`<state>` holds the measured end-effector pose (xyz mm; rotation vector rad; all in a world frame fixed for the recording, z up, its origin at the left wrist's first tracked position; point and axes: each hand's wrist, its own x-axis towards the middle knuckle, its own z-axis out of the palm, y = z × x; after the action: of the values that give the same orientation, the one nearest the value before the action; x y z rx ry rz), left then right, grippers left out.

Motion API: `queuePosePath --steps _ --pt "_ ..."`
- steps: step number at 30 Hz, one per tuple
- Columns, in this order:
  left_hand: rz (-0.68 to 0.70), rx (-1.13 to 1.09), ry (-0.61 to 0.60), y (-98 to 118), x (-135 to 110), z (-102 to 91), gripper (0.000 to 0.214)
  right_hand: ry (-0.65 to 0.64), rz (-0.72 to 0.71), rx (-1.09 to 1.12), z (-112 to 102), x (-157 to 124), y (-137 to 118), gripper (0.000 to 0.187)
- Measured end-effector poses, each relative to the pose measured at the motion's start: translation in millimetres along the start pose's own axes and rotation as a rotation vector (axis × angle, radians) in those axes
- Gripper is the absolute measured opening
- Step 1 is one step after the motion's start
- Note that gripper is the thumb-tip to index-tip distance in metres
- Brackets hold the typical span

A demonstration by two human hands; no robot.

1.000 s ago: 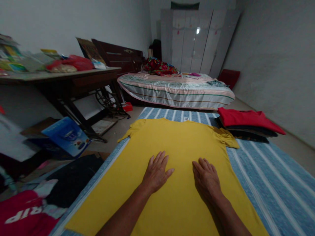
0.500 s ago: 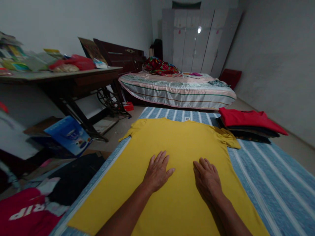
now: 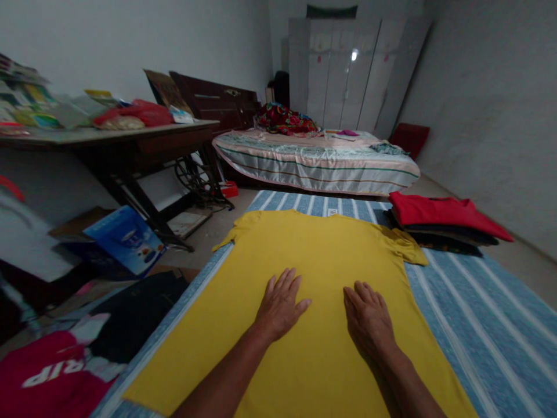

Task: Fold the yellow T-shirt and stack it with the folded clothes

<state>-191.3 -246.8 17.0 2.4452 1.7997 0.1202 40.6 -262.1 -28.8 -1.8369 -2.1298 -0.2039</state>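
A yellow T-shirt [image 3: 313, 249] lies spread out on a blue bed sheet with white stripes [image 3: 470, 313]. Its collar end points away from me, and the right sleeve is bunched. My left hand [image 3: 282, 305] rests flat on the middle of the shirt, thumb spread to the side. To the right, my right hand [image 3: 369, 313] is also on the cloth, fingers stretched forward and palm down. Neither hand grips the fabric. Beyond the right sleeve sits a stack of folded clothes [image 3: 444, 215], a red one on top and dark ones beneath.
On the left stands a treadle sewing table [image 3: 174, 130] with bags and packets on it. Below are a blue box [image 3: 126, 241] and a pile of clothes [image 3: 56, 366] beside the sheet's edge. A second bed [image 3: 313, 162] and a grey wardrobe [image 3: 339, 75] stand at the back.
The view has shifted very slightly, so everything appears a little further right and lower. My hands stay at the same places on the yellow T-shirt.
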Motion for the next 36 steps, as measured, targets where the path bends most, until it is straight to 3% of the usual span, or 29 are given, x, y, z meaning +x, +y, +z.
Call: queuePosePath --steps 8,36 --pt "0.0 -0.003 0.001 -0.5 -0.3 1.4 0.058 -0.02 0.011 0.012 8.6 -1.3 4.1 0.033" --pt "0.008 -0.002 0.003 0.4 -2.1 0.5 0.057 0.008 -0.005 0.032 3.8 -1.1 2.1 0.033"
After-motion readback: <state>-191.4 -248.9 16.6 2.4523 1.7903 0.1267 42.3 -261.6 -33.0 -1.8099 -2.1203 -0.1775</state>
